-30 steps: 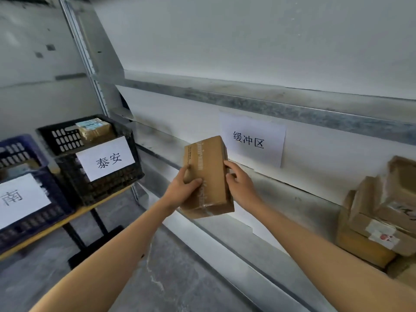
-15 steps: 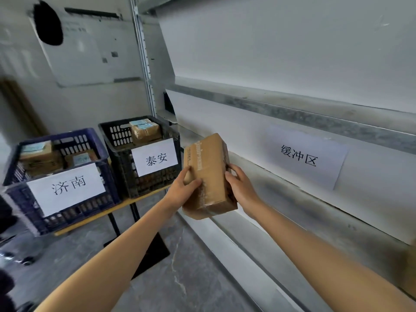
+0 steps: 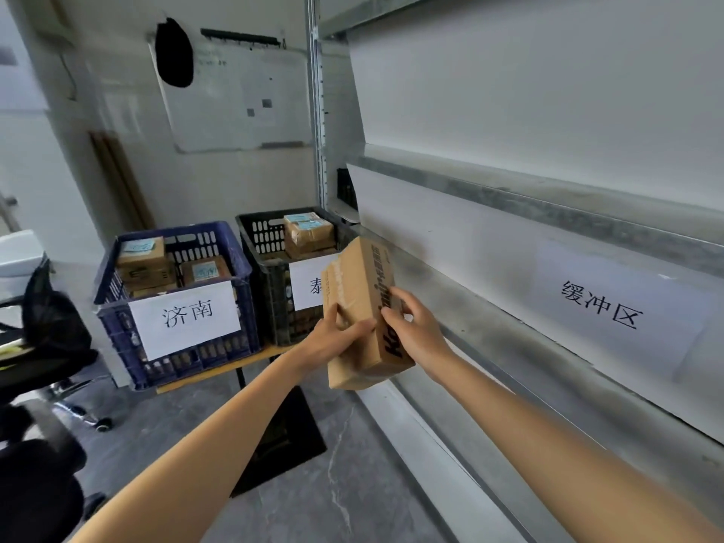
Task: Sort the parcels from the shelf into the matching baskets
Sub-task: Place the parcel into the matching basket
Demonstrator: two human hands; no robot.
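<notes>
Brown parcel [image 3: 358, 303] gripped between curled left hand [image 3: 333, 340] and right hand [image 3: 417, 333], held before black basket [image 3: 270, 280]; its label [image 3: 305, 286] partly hidden. Blue basket [image 3: 117, 311] beside black basket leftward, shelf [image 3: 509, 346] rightward.

Grips a tilted cardboard parcel [image 3: 358, 276] between left hand [image 3: 329, 340] and right hand [image 3: 421, 335], close to the shelf [image 3: 489, 339] front — hides part of the black basket [image 3: 276, 311] label [image 3: 303, 286]. Beside that, a blue basket [image 3: 117, 335] marked 济南, parcels [image 3: 141, 252] lying in both.
</notes>
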